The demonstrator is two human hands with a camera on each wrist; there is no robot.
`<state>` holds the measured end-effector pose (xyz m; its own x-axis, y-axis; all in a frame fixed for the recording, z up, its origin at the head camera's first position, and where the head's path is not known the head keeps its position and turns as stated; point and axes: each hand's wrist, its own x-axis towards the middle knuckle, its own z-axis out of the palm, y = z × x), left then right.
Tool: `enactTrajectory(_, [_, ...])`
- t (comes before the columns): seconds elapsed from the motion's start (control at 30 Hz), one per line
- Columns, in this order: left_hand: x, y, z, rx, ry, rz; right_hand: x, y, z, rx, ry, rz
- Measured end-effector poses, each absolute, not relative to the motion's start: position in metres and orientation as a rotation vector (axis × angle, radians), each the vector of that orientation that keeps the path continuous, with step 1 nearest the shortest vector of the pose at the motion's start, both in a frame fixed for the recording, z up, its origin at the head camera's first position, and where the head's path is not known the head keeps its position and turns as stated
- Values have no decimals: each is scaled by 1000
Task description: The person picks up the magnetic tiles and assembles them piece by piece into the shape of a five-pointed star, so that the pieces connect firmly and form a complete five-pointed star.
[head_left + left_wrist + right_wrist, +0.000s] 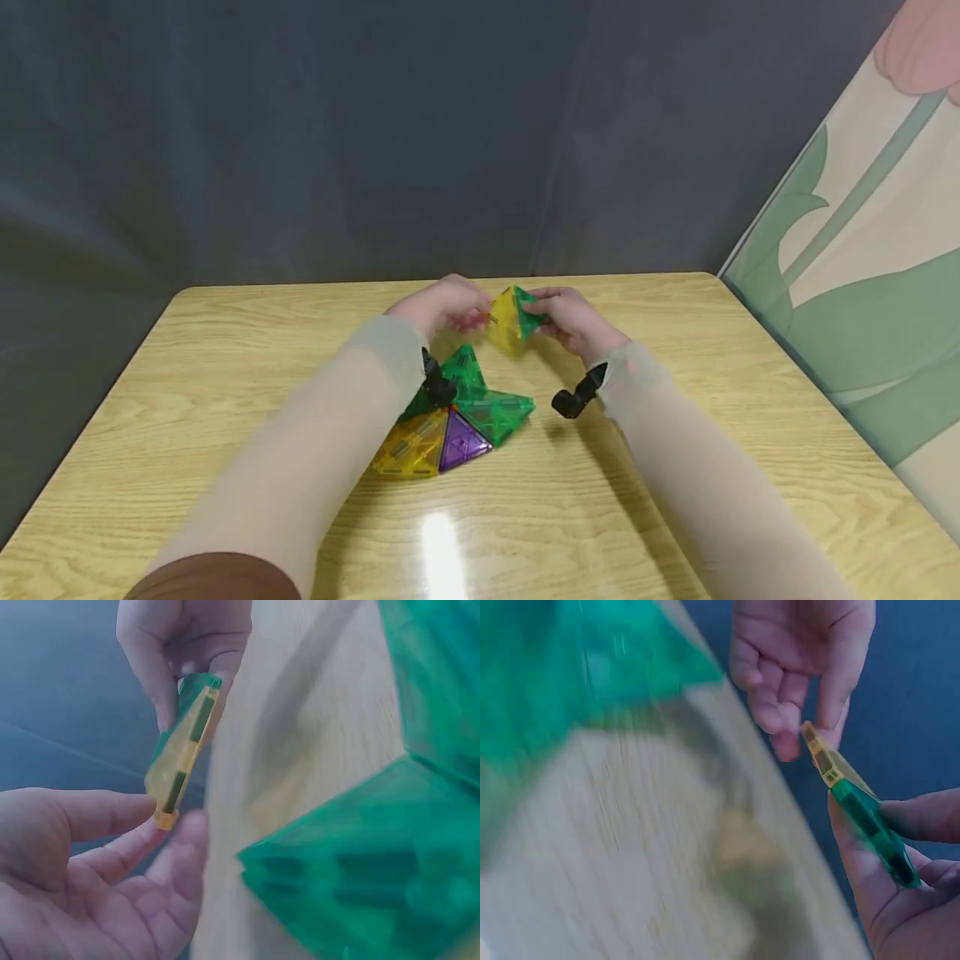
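Note:
Between the two hands, above the far part of the table, a yellow magnetic tile (504, 323) is joined along an edge to a green magnetic tile (527, 312). My right hand (573, 321) pinches the green tile between thumb and fingers, as the right wrist view also shows. At the yellow tile's outer corner, my left hand (450, 302) pinches it with thumb and fingertip. Nearer on the table lies a cluster of magnetic tiles: green tiles (495, 413), a purple triangle (461, 442) and yellow tiles (411, 450). My left wrist partly hides the cluster.
The wooden table (247, 350) ends at a dark curtain (360, 150) behind the hands. To the right stands a wall panel (862, 292) with a painted flower. Each wrist wears a black camera mount (579, 393).

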<state>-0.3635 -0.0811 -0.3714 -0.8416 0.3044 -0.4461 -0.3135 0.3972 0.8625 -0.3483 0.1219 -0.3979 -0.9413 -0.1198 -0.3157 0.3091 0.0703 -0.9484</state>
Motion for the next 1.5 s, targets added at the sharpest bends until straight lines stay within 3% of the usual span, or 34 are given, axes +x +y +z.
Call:
enactTrajectory(0.17, [-334, -99, -353, 80, 2098, 1592, -317, 113, -374, -7, 1971, -2012])
enactTrajectory(0.4, [-260, -130, -342, 161, 2068, 1767, -247, 112, -356, -241, 1900, -1918])
enactTrajectory(0.63, [-182, -144, -365, 112, 1981, 1992, -185, 114, -377, -206, 1651, -1988])
enactTrajectory(0.83, [-139, -136, -397, -95, 1853, 2185, -160, 115, -395, -168, 1542, -2049])
enactTrajectory(1.0, [-119, -129, -418, -253, 1752, 2308, -151, 113, -407, -129, 1485, -2110])
enactTrajectory(1.5, [-112, -120, -441, -405, 1648, 2443, -159, 103, -431, -37, 1561, -2055])
